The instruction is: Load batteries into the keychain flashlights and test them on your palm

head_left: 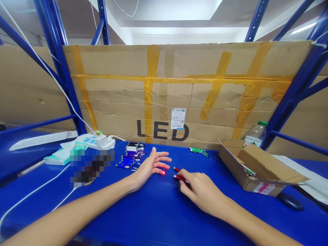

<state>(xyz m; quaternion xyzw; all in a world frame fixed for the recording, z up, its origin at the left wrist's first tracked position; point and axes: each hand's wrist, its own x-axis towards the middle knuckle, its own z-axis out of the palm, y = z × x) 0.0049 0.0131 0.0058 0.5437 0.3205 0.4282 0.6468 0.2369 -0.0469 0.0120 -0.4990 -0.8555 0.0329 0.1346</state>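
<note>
A red pen (182, 179) is pinched between thumb and fingers in the grip of the right hand (205, 189), its long axis running roughly sideways over the counter (153, 218), its tip toward the left hand (147, 168), apart from it. A second red pen (176, 169) pokes out just beyond (whether it is held too, I cannot tell). The left hand is spread and holds nothing, a red light spot (163, 173) on its little finger. Coloured pens (128, 160) lie beside it, toward the counter's far edge; green pens (196, 150) lie along that edge, and an open cardboard box (238, 177) stands toward the right end
</note>
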